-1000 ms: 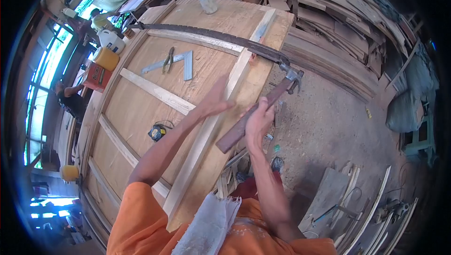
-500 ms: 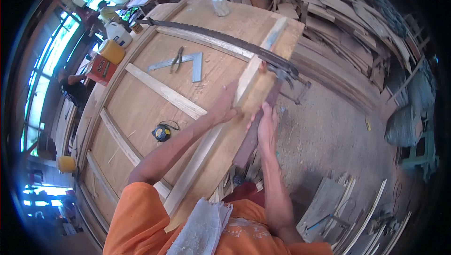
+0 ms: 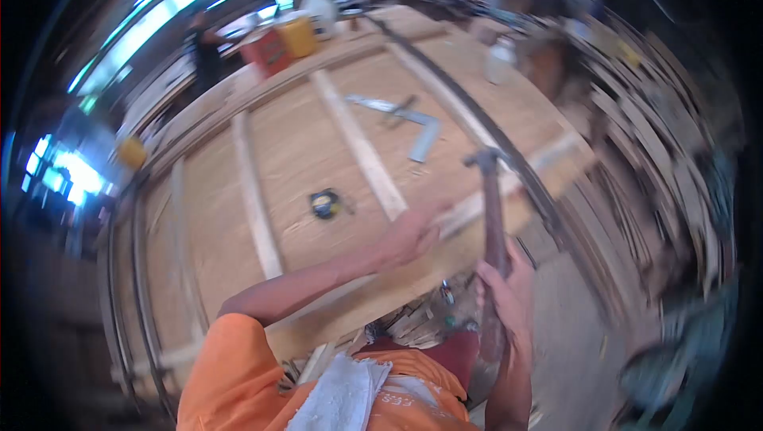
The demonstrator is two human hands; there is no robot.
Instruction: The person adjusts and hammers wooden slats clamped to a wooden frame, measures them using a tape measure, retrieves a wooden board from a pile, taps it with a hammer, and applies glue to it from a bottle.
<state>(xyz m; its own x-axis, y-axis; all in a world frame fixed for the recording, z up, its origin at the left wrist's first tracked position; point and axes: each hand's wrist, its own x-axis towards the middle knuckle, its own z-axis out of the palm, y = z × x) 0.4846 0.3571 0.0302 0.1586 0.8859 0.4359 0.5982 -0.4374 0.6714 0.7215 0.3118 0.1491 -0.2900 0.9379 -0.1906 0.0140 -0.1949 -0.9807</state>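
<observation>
My right hand [image 3: 509,288] is wrapped round the handle of a hammer [image 3: 494,232], whose head points away over the panel's edge. My left hand [image 3: 409,236], blurred, straddles a pale wooden strip [image 3: 481,207] along the near edge of the panel, fingers on one side and thumb on the other. The wooden panel [image 3: 366,216] carries several crosswise battens. A metal square [image 3: 427,139] lies on it with pliers [image 3: 401,109] across one arm, and a tape measure [image 3: 324,204] sits closer to me. A long dark bar clamp [image 3: 469,101] spans the panel's right side.
A yellow container [image 3: 297,35], a red box [image 3: 266,51] and a clear bottle [image 3: 499,61] stand toward the far side. Further dark clamp bars [image 3: 143,296] cross the left end. Stacked boards [image 3: 636,137] fill the right. A person [image 3: 204,50] stands beyond the panel.
The view has turned, shifting the panel rightward. My right hand has raised the hammer; its head now shows above the edge, pointing away. My left hand stays at the strip.
</observation>
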